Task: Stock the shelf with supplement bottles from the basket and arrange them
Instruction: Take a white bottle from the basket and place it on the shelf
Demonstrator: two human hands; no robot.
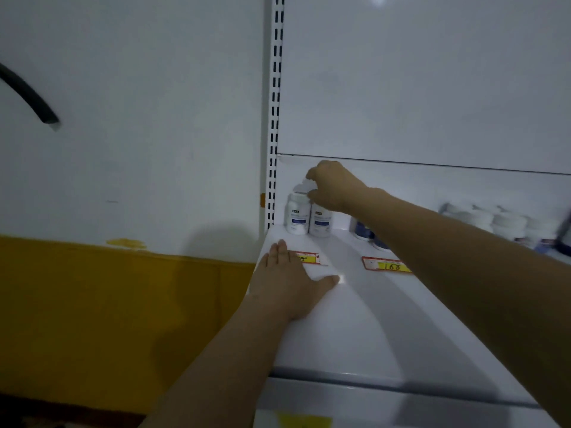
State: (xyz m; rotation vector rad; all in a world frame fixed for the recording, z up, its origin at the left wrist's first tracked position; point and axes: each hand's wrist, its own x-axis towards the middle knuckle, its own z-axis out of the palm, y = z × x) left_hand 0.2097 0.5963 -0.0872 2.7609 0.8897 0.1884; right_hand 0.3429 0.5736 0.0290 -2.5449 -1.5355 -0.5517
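Two white supplement bottles with blue labels stand side by side in the back left corner of the white shelf (355, 319): the left bottle (297, 216) and the right bottle (320, 223). My right hand (335, 188) reaches in over them, its fingers curled round the top of the right bottle, whose cap is hidden. Flat on the shelf's front left corner rests my left hand (289, 273), fingers straight, partly covering a price tag (312, 258). More bottles (364, 233) stand behind my right forearm, blurred. No basket is in view.
A further blurred group of white bottles (506, 223) stands at the far right of the shelf. A second price tag (384, 264) reads 168. A slotted upright post (275, 118) bounds the shelf on the left. A black hose (29, 95) hangs on the wall.
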